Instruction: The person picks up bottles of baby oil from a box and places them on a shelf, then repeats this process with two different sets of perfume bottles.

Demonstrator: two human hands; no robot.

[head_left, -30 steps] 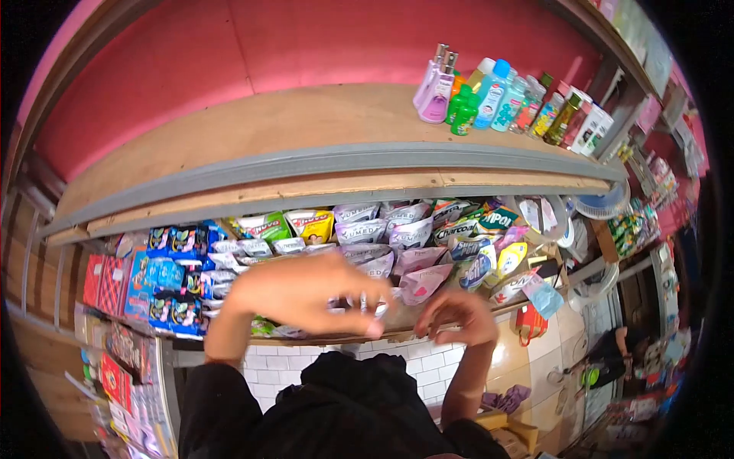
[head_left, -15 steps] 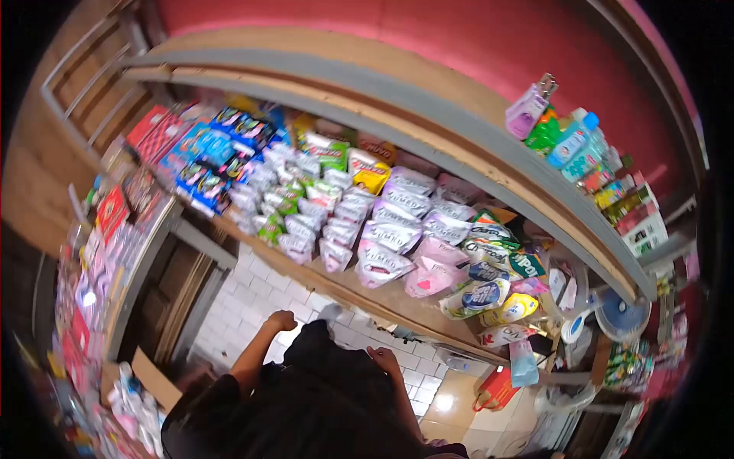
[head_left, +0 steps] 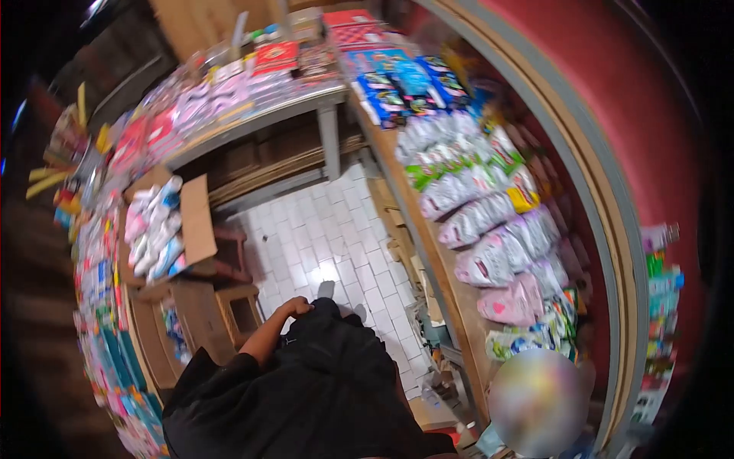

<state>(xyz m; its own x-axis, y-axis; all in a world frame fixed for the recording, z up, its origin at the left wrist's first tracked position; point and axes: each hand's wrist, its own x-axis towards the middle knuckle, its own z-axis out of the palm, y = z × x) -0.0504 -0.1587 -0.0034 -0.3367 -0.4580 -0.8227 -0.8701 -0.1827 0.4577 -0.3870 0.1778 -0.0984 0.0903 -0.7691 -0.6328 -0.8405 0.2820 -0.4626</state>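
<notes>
My left hand point(head_left: 300, 307) hangs at the front of my body, beside the dark clothing on my leg point(head_left: 325, 312). Its fingers are curled closed, and no object shows in them. My right hand is out of sight behind my black shirt point(head_left: 306, 390). Left of my left hand, a wooden stool point(head_left: 238, 310) stands on the floor. Closest on the right is the long wooden shelf point(head_left: 451, 306), carrying rows of white and silver pouches point(head_left: 489, 256) and pink pouches point(head_left: 514, 300).
An open cardboard box point(head_left: 200, 218) holds white, pink and blue items. A table point(head_left: 329, 96) with flat packs spans the far side. Blue packets point(head_left: 382, 96) sit at the shelf's far end. White floor tiles point(head_left: 306, 222) lie ahead. A blurred round patch covers the lower right.
My view has turned left, so the shelf now runs down the right side and the box and table show more fully. My right hand has left the view; my left hand stays closed.
</notes>
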